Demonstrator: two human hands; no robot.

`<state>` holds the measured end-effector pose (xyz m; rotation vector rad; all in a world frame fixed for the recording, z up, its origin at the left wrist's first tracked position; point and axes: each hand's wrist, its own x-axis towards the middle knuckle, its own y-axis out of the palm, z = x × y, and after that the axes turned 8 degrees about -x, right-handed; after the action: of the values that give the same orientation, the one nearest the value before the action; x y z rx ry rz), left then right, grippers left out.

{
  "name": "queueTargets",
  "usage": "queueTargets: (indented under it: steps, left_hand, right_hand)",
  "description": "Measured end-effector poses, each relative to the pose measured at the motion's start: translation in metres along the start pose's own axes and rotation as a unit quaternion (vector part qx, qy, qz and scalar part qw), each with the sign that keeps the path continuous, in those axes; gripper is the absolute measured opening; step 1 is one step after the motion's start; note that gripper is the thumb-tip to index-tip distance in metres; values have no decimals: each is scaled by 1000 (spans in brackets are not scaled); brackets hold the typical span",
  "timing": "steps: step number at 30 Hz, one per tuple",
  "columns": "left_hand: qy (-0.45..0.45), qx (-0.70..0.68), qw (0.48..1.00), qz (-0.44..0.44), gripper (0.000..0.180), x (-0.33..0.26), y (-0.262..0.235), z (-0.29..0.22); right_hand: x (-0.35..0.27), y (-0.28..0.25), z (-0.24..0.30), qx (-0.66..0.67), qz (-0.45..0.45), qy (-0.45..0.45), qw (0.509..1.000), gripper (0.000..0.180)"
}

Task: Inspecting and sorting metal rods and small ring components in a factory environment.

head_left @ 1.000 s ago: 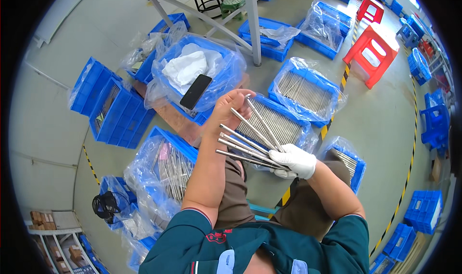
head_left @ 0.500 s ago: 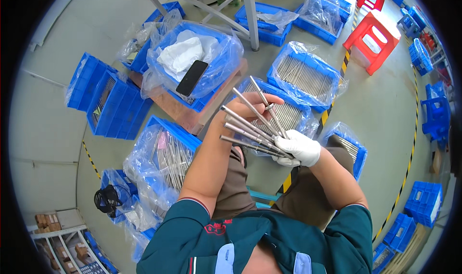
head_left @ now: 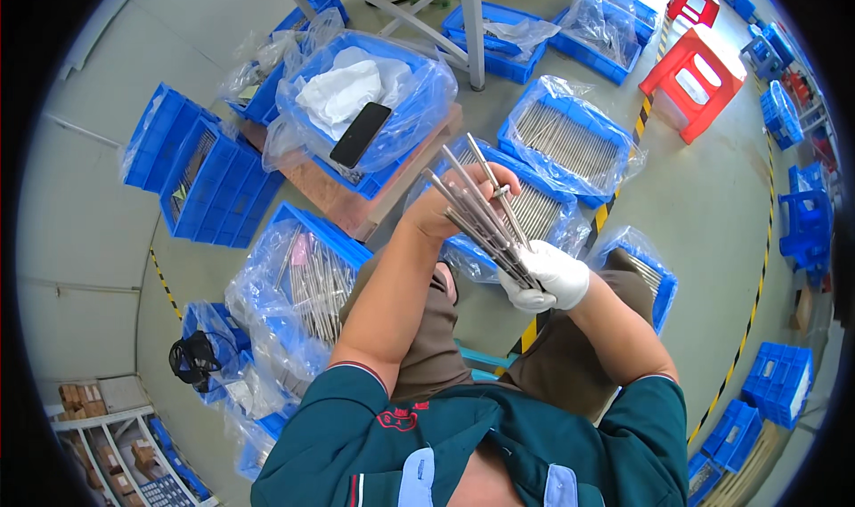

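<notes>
In front of my lap I hold a bundle of slim silvery metal rods (head_left: 484, 218), tilted, their upper ends toward the far left. My right hand (head_left: 554, 277), in a white glove, is closed round their lower ends. My bare left hand (head_left: 436, 211) is behind the bundle, its fingers curled at the upper part of the rod on the far right side. A small metal ring shows at those fingers; I cannot tell whether it is on a finger or on the rod. Beyond my hands stands a blue crate (head_left: 539, 206) of similar rods in clear plastic.
Another rod crate (head_left: 570, 142) stands farther off, and a plastic-lined crate of loose rods (head_left: 316, 284) at left. A black phone (head_left: 361, 135) lies on a lined crate over a wooden pallet (head_left: 334, 195). A red stool (head_left: 696, 80) is at far right, beside striped floor tape.
The rods, fanned apart before, are now drawn closer together and stand steeper. My left hand has shifted slightly nearer the bundle; my right hand still grips the lower ends.
</notes>
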<state>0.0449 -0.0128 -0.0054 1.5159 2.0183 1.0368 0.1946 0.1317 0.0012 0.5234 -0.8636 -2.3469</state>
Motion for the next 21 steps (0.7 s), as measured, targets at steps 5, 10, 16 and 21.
queueTargets:
  steps: [5, 10, 16, 21]
  left_hand:
    - [190, -28, 960, -206, 41, -8, -26, -34]
    - [335, -83, 908, -238, 42, -29, -53, -72]
    - [326, -118, 902, -257, 38, -24, -55, -69]
    - [260, -142, 915, -273, 40, -13, -49, -55]
  right_hand:
    - [13, -2, -12, -12, -10, 51, 999, 52]
    - [26, -9, -45, 124, -20, 80, 989, 51]
    - [40, -68, -97, 221, -117, 159, 955, 22]
    - [75, -127, -162, 260, -311, 211, 889, 16]
